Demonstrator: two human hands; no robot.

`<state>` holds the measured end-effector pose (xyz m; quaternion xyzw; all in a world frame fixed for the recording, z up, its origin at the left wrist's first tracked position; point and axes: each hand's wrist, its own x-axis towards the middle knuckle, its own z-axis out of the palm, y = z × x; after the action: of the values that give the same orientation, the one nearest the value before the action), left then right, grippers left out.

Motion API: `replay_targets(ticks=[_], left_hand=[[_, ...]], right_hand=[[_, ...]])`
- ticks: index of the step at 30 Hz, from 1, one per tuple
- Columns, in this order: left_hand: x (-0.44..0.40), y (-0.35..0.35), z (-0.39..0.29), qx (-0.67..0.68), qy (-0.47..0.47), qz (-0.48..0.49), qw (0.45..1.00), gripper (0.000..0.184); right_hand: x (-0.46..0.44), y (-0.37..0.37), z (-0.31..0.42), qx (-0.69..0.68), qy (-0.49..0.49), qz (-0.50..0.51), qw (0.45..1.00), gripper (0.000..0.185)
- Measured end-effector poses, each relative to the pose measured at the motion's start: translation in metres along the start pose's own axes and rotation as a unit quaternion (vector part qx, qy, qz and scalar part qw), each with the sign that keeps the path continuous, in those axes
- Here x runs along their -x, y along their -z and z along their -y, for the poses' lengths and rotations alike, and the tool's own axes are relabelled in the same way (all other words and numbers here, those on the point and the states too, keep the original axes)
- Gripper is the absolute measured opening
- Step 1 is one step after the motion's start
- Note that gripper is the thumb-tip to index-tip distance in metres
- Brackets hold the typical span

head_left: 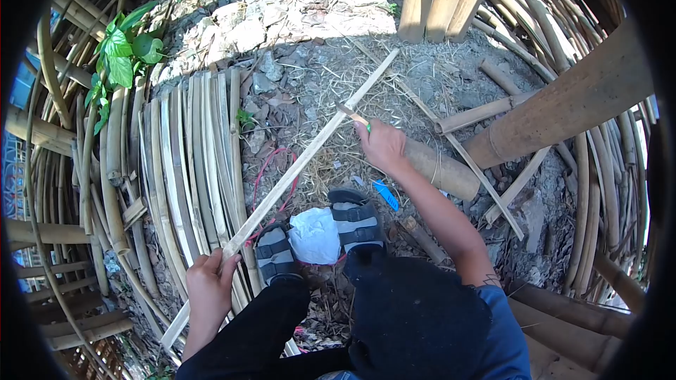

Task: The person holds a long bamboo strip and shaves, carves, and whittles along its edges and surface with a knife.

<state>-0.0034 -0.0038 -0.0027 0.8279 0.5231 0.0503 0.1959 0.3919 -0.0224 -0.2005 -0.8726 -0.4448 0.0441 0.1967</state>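
Note:
A long, pale bamboo strip [303, 159] runs diagonally in front of me, from low on the left up to the upper middle. My left hand [209, 287] is closed around its lower part, thumb on top. Higher up, my right hand [384, 146] grips a knife [351, 114] whose blade lies across the strip, apparently touching it. Only a bit of green shows at the knife's handle; the fingers hide the rest. Beneath the right wrist lies a thick bamboo piece [447, 171].
Split bamboo strips [186, 148] lie side by side at left. Near my sandals [357, 224] are a crumpled white bag [315, 236] and a blue object [386, 195]. A thick bamboo pole [563, 109] slants in from the right. Upright bamboo posts [447, 0] stand ahead.

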Motion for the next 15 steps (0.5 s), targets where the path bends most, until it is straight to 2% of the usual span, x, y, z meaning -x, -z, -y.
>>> replay_targets(ticks=[2,4,7,11,15], left_hand=[[0.001,0.000,0.001,-0.002,0.002,0.003,1.000,0.027],[0.001,0.000,0.004,-0.010,-0.004,0.010,1.000,0.028],[0.001,-0.001,0.002,-0.006,0.002,0.001,1.000,0.028],[-0.001,-0.002,0.001,-0.007,0.005,0.000,1.000,0.028],[0.000,-0.002,0.004,-0.009,0.002,-0.004,1.000,0.028]], right_hand=[[0.007,-0.009,-0.007,-0.005,0.009,-0.032,0.999,0.052],[0.012,-0.013,-0.013,-0.018,0.064,-0.125,0.990,0.047],[0.014,-0.013,-0.018,-0.007,0.108,-0.176,0.978,0.045],[0.012,-0.006,-0.018,-0.031,0.089,-0.153,0.984,0.044],[0.020,0.004,-0.013,-0.107,0.084,-0.080,0.987,0.042]])
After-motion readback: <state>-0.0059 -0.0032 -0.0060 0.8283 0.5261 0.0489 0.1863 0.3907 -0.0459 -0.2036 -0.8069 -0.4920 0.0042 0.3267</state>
